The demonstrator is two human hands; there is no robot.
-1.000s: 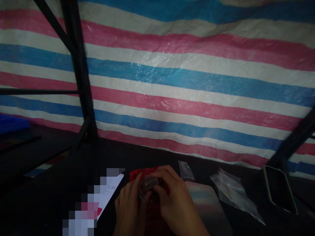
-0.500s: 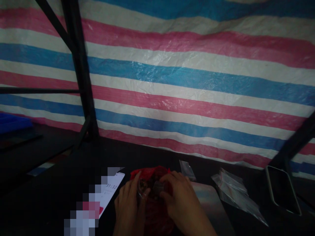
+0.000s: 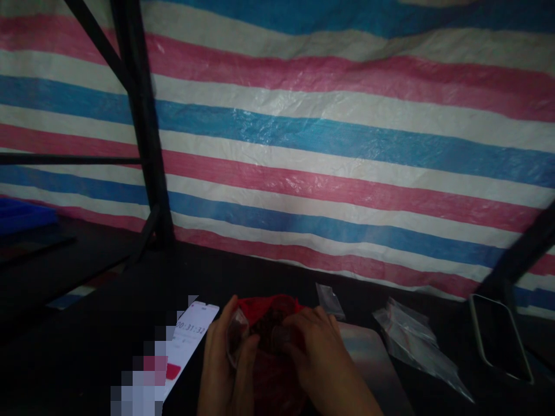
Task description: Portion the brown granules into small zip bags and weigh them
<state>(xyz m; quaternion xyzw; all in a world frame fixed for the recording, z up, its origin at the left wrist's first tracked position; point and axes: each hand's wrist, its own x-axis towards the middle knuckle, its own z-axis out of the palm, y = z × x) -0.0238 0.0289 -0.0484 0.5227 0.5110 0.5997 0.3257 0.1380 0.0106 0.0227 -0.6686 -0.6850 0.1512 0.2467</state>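
At the bottom centre my left hand [image 3: 225,364] pinches a small clear plastic pouch [image 3: 236,335], thumb over its front. My right hand [image 3: 318,355] is closed too, fingers curled into the mouth of a red plastic bag [image 3: 264,309] that sits between both hands; what they grip inside is hidden in the dim light. Both hands rest low over a dark table.
A phone with a lit timer screen [image 3: 191,335] lies left of my hands. A grey metal plate [image 3: 373,361] lies to the right, with clear pouches [image 3: 416,338] and one small pouch [image 3: 329,300] behind it. A dark phone [image 3: 500,338] is far right. A black frame post [image 3: 143,127] stands before the striped tarp.
My right hand has dropped from the small pouch into the red bag's mouth. My left hand has lifted the pouch a little to the left.
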